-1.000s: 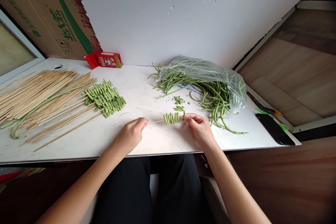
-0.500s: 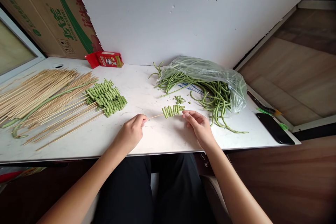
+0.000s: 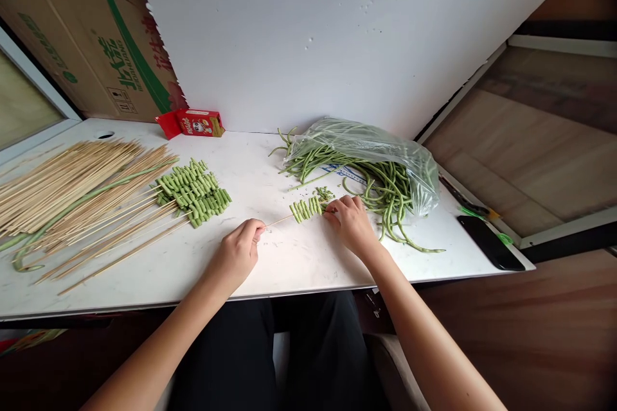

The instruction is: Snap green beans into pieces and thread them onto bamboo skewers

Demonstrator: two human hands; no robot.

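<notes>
My left hand (image 3: 240, 247) pinches the bare end of a thin wooden skewer (image 3: 278, 221) over the front of the table. Several short pieces of long green bean (image 3: 305, 209) are threaded side by side near its far end. At that end is my right hand (image 3: 354, 225), palm down, its fingertips drawn together; what they hold, if anything, is hidden. Just behind lie small bean scraps (image 3: 324, 192). A clear plastic bag (image 3: 366, 138) with whole long beans (image 3: 393, 183) spilling out lies beyond my right hand.
At left are a heap of bare skewers (image 3: 72, 180), a long bean lying across them, and a stack of filled bean skewers (image 3: 195, 192). A red box (image 3: 200, 122) stands by the white back panel (image 3: 308, 32). A black phone (image 3: 489, 243) and a knife (image 3: 465, 198) lie at right.
My right hand has turned from palm inward to palm down, its fingers lowered by the skewer's tip. My left hand keeps its pinch. The whole view has shifted slightly.
</notes>
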